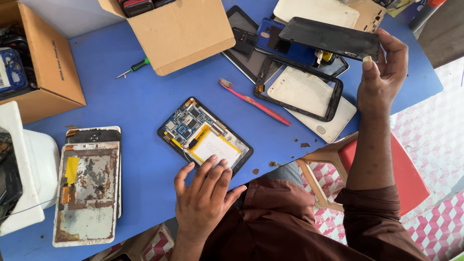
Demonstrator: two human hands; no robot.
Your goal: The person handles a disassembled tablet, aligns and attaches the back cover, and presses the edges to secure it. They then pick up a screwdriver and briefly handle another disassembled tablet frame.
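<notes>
Opened-up black tablet (pixel 204 137) lying flat on the blue table (pixel 121 87), blue circuit board and white battery facing up. Left hand (pixel 203 193) spread flat, fingertips pressing its near edge, probably to keep it from sliding. Right hand (pixel 382 72) pinching the dark grey plastic back cover (pixel 331 37), lifted over the pile of old tablet shells (pixel 309 92). Pink toothbrush (pixel 253 101) and green-handled screwdriver (pixel 133 67) parked within reach.
</notes>
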